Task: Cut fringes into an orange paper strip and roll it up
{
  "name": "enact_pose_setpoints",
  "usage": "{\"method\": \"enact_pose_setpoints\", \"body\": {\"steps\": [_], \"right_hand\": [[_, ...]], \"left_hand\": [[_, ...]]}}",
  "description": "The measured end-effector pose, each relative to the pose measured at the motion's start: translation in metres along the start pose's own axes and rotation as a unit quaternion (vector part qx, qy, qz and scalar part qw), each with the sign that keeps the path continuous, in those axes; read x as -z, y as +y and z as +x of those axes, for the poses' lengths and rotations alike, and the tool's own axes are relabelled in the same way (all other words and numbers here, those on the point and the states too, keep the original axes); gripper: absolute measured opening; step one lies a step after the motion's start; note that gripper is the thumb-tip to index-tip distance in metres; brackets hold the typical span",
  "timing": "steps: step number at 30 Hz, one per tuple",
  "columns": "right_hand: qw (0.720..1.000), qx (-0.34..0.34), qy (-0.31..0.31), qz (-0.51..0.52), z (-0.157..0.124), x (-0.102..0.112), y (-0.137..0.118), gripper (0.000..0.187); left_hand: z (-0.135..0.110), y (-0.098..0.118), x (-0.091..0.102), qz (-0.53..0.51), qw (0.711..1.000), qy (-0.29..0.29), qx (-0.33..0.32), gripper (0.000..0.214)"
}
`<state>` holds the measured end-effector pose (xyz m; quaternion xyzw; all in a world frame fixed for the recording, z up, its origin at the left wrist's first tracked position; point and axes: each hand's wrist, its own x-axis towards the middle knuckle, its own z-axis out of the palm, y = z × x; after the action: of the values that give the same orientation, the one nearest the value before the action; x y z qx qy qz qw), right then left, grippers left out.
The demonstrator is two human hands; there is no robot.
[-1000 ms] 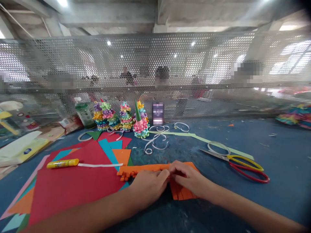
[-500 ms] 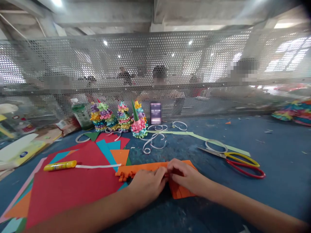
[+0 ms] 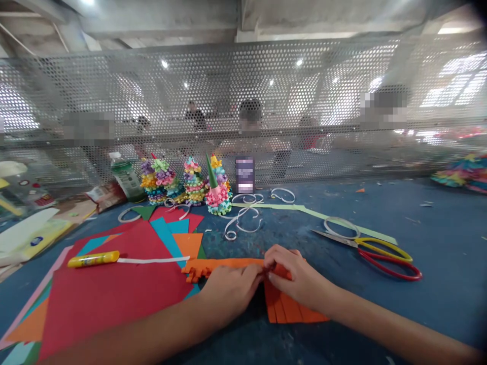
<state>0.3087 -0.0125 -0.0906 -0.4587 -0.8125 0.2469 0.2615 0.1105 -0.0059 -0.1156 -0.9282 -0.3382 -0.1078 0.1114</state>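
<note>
An orange paper strip (image 3: pixel 236 262) lies across the middle of the table in front of me. Its left end has small curled tabs (image 3: pixel 198 274); the right part is cut into flat, uncurled fringes (image 3: pixel 291 310). My left hand (image 3: pixel 230 286) is closed on the strip near its middle, thumb and finger pinching the paper. My right hand (image 3: pixel 294 271) meets it there, its fingers bent and pinching a fringe tab. The fingertips of both hands nearly touch, and the tab between them is mostly hidden.
Coloured paper sheets (image 3: pixel 114 299) lie at left, with a yellow glue stick (image 3: pixel 94 259) on them. Scissors (image 3: pixel 380 252) rest at right by a pale green strip (image 3: pixel 342 226). Paper cones (image 3: pixel 218 195), a phone (image 3: pixel 244 176) and a bottle (image 3: pixel 127 177) stand before a perforated screen (image 3: pixel 323 101).
The fringed right part of the orange strip has swung down toward me, showing more cut fringes. My right hand has shifted slightly; the left stays almost in place.
</note>
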Motion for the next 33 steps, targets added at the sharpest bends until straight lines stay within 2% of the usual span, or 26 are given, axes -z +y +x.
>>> {"method": "enact_pose_setpoints", "body": {"steps": [9, 13, 19, 27, 33], "right_hand": [[0.996, -0.040, -0.016, 0.075, 0.000, -0.002, 0.000, 0.015], [0.998, -0.057, -0.009, 0.028, -0.001, -0.002, -0.005, 0.014], [0.998, 0.018, -0.003, -0.063, -0.005, 0.000, -0.010, 0.015], [0.999, -0.009, -0.012, -0.033, -0.002, -0.001, -0.005, 0.015], [0.990, 0.044, 0.009, -0.131, -0.006, 0.004, -0.012, 0.009]], "left_hand": [[-0.001, 0.000, 0.000, -0.011, 1.000, -0.023, -0.010, 0.015], [0.000, 0.000, 0.001, -0.008, 1.000, -0.027, -0.008, 0.014], [0.000, 0.002, 0.005, -0.004, 1.000, -0.030, -0.008, 0.010], [-0.001, 0.001, 0.003, -0.005, 1.000, -0.028, 0.000, 0.013], [0.001, 0.002, 0.009, -0.003, 0.999, -0.036, -0.002, 0.009]]}}
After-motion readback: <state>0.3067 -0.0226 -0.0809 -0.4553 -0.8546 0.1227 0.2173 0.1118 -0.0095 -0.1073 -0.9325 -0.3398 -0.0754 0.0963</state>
